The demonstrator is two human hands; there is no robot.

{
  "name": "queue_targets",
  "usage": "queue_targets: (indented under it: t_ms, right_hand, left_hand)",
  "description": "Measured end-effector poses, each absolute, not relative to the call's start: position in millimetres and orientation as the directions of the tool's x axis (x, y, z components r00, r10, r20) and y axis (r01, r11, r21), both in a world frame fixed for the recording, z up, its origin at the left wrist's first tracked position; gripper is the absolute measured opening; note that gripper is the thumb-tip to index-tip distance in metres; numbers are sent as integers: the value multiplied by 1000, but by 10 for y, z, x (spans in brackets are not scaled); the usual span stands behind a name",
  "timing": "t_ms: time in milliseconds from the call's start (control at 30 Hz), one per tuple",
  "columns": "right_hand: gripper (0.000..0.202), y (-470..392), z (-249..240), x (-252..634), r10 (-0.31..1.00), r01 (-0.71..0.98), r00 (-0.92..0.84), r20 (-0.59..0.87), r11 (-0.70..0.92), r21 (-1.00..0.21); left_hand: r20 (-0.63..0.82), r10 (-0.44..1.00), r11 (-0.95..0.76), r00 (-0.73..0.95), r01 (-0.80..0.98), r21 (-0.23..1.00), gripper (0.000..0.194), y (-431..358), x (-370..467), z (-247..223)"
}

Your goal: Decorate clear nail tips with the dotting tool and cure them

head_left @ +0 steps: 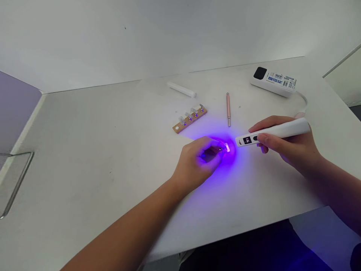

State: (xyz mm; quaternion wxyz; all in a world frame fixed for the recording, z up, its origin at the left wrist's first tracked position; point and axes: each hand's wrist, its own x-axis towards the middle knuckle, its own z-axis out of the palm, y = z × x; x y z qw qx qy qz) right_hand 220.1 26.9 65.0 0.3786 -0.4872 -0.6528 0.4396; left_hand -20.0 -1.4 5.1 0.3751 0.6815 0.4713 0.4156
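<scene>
Showing smooth plastic on the lamp (284, 130), matt wood in the strip (187, 123) toward the table's (113, 143) back edge. Looking glossy on 4 nail tips (188, 116), metallic on the pink tool (228, 106).

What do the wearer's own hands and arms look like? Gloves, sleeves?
Left hand and right hand ungloved; no rings or watch visible. Left forearm and right forearm bare to the frame edge; any sleeves are out of view.
</scene>
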Motion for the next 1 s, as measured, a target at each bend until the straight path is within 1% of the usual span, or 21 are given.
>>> queue_targets:
  t_ms: [300,1000]
  right_hand:
    - [2,267,658,2202,971,298,-237,30,102,-949]
    - [2,262,643,2212,968,295,-243,55,128,-947]
  left_hand:
    - [199,958,-261,207,336,905,7,-12,-205,58]
    - [168,963,-227,210,304,925,10,-22,-210,43]
